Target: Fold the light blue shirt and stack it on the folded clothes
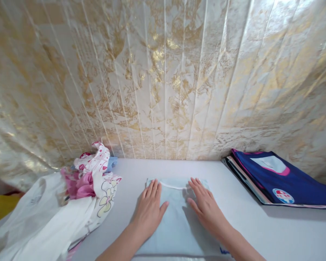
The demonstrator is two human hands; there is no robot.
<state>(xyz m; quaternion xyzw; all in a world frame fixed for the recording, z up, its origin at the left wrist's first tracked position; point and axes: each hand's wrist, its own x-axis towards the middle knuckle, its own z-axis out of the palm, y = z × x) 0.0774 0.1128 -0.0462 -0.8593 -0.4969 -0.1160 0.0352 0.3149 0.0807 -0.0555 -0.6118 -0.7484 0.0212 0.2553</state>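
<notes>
A pale blue shirt (176,232) lies folded into a flat rectangle in front of me, its white-trimmed neckline near the far edge. My left hand (151,206) rests flat on its left side, fingers stretched toward the far edge and thumb out to the right. On the right side my right hand (203,203) lies palm down with fingers spread, near the end of the neckline. Dark blue lettering shows at the lower right of the shirt, partly behind my right forearm. Neither hand grips anything.
At the left a loose heap of clothes (51,217) holds white, pink and printed pieces, with a yellow cloth (2,208) beyond. A stack of folded clothes (296,181), navy on top, lies at the right. Behind the white table (168,165) hangs a gold-patterned sheet (163,79).
</notes>
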